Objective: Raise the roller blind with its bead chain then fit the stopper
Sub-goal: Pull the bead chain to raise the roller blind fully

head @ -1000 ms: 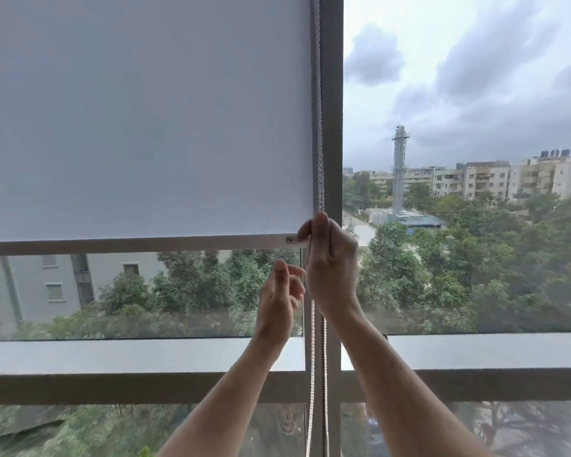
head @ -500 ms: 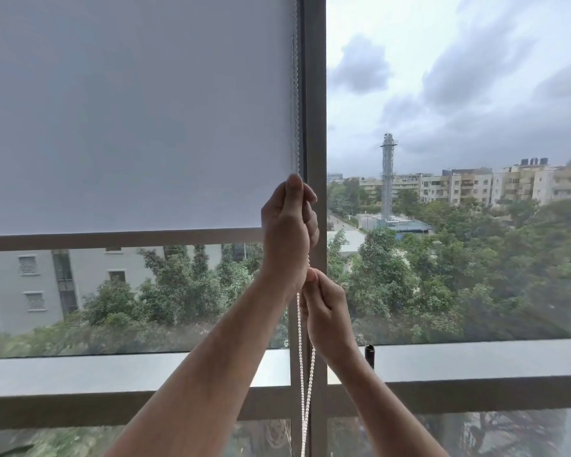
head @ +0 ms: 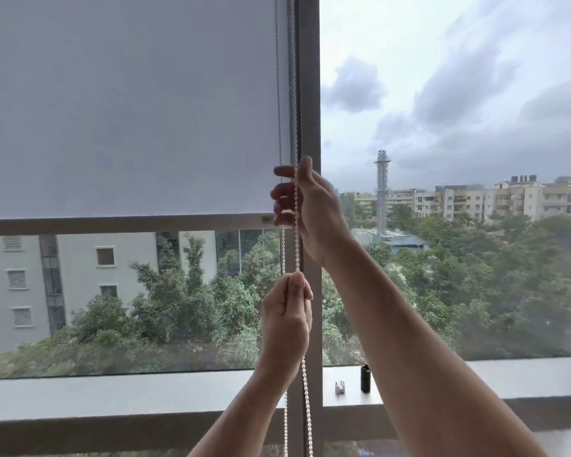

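- Head view: A person stands at a tall window, both bare forearms reaching up from the bottom of the frame toward the white bead chain (head: pixel 296 245) that hangs along the grey window frame (head: pixel 309 94).
- The left hand (head: pixel 285 319) sits lower, thumb on top, fingers curled into a fist round one strand of the chain, which runs out below the wrist and off the bottom edge.
- The right hand (head: pixel 310 209) is raised higher, level with the blind's bottom rail (head: pixel 112 222). Its thumb points up and its fingers are spread loosely to the left, partly curled; the taut strand crosses in front of the palm. Whether the fingers actually close on it cannot be told.
- The grey roller blind (head: pixel 129 103) covers the upper part of the left pane, its rail well above the sill (head: pixel 112 394).
- On the sill to the right of the frame stand a small silver-grey piece (head: pixel 340 387) and a black cylinder (head: pixel 365 378), near each other but apart; which is the stopper cannot be told.
- Beyond the glass: trees, apartment blocks, a lattice tower, heavy cloud.
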### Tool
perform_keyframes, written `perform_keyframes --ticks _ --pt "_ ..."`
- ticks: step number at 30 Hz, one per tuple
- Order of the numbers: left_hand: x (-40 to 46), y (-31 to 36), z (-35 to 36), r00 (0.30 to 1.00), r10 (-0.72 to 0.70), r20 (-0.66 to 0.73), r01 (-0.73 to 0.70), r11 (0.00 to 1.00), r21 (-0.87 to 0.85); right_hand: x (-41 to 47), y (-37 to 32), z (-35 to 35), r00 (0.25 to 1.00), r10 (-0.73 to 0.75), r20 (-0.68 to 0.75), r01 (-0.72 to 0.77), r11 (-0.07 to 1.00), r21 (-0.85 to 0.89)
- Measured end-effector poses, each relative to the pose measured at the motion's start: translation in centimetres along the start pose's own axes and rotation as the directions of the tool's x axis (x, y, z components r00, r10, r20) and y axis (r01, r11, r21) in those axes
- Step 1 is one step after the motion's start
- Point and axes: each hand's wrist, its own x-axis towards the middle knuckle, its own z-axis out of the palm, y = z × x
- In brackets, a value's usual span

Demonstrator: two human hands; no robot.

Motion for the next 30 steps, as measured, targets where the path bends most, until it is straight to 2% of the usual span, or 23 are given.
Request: perform_keyframes --ticks 3,7,11,14,16,19,23,25,28,30 --pt "0.0 -0.1 0.0 1.000 0.018 -0.006 -0.017 1.000 0.019 1.9 -1.5 2.0 0.997 -0.012 -0.081 0.012 1.000 -0.010" --pt "0.8 -0.7 -1.3 0.999 0.038 0.011 -0.038 0.997 0.061 1.4 -0.6 2.3 0.957 -0.231 -0.175 0.216 0.971 -0.099" --pt "2.4 -1.3 -3.5 0.993 -0.088 0.084 0.087 0.996 0.009 0.1 0.6 1.7 0.924 -0.328 -0.199 0.296 0.939 -0.173" --pt "4.5 -1.0 -4.9 0.986 -0.165 -0.038 0.168 0.980 0.106 -1.0 1.5 1.8 0.908 -0.373 -0.190 0.332 0.918 -0.217" --pt "6.2 0.1 -5.0 0.982 -0.164 -0.089 0.173 0.979 0.108 -1.5 2.1 1.8 0.910 -0.369 -0.186 0.329 0.919 -0.217" --pt "9.1 3.9 -3.6 0.996 -0.083 -0.032 0.085 0.992 0.093 -2.6 3.8 1.7 0.921 -0.336 -0.197 0.293 0.931 -0.219" --pt "12.5 9.5 -0.8 0.990 0.048 0.136 -0.051 0.998 0.023 -4.7 7.1 1.2 0.925 -0.325 -0.198 0.262 0.921 -0.289" --pt "13.1 10.8 0.9 0.976 0.073 0.206 -0.072 0.997 -0.011 -5.2 8.0 0.9 0.940 -0.278 -0.198 0.231 0.946 -0.229" --pt "12.9 10.6 3.0 0.991 0.076 0.111 -0.070 0.996 -0.058 -4.8 8.3 0.1 0.968 -0.195 -0.159 0.184 0.979 -0.085" --pt "12.9 9.9 3.6 0.991 0.126 0.038 -0.126 0.992 -0.008 -4.2 8.4 -0.7 0.982 -0.145 -0.121 0.143 0.989 -0.029"
